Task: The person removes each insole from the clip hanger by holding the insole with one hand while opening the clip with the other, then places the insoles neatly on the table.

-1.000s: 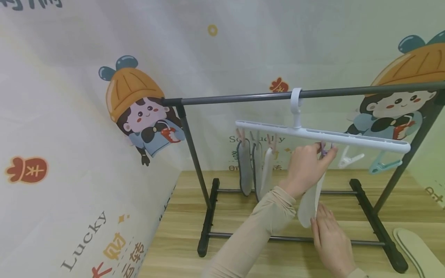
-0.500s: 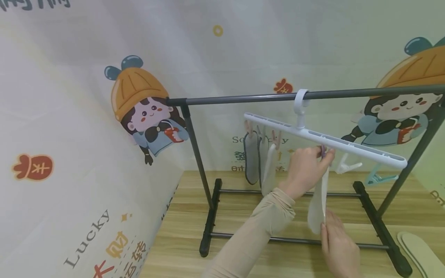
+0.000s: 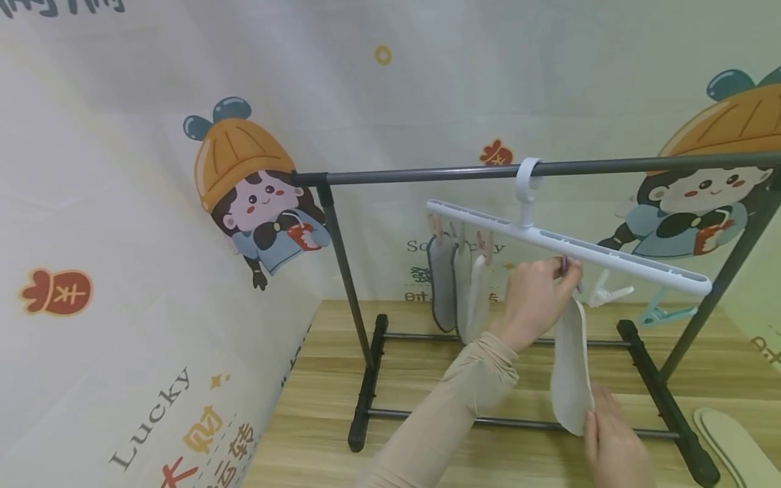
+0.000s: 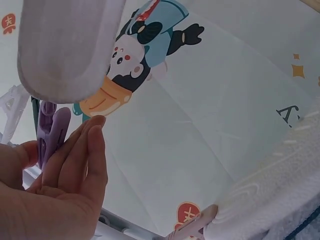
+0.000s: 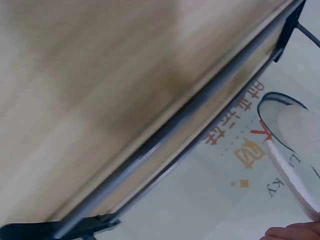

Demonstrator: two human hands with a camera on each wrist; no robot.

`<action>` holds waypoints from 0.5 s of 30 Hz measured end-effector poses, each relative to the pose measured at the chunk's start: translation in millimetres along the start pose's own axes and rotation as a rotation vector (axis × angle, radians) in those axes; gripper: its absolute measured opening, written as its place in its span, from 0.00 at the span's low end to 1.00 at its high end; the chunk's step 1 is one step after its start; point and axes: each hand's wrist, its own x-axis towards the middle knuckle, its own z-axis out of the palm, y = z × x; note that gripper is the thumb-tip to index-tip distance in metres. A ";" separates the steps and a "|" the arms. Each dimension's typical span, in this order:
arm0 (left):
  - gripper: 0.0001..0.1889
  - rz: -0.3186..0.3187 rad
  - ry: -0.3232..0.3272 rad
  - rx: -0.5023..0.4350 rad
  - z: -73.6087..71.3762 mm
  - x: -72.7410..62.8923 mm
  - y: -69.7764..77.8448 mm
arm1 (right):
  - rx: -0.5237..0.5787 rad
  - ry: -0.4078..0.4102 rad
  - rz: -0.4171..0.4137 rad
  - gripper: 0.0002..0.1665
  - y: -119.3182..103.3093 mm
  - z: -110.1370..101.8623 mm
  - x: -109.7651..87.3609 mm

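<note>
My left hand (image 3: 537,295) pinches a purple clothespin (image 4: 52,131) beneath the white bar hanger (image 3: 567,245). Directly below it hangs a pale insole (image 3: 570,369), its top end right at the clothespin's tip. Low on that insole's edge, my right hand (image 3: 616,437) holds it between thumb and fingers; only fingertips of this hand show in the right wrist view. Left along the hanger, pink and grey clothespins carry several insoles, a grey one with dark trim (image 3: 442,285) and a white one (image 3: 477,298) among them.
The hanger hooks over a dark rail (image 3: 421,175) on a black-footed stand. Unused white (image 3: 608,291) and teal (image 3: 665,313) clothespins dangle at the hanger's right. Another pale insole (image 3: 735,444) lies on the wood-patterned surface at the right. A printed sheet stands behind.
The hanger has swung, its right end dropping lower in view. The insole under my left hand has turned its face toward me, and its lower end has moved right and down with my right hand.
</note>
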 end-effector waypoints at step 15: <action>0.16 -0.035 -0.044 -0.120 0.6 -7.2 -7.1 | 0.087 0.002 0.115 0.21 57.1 -23.3 -25.8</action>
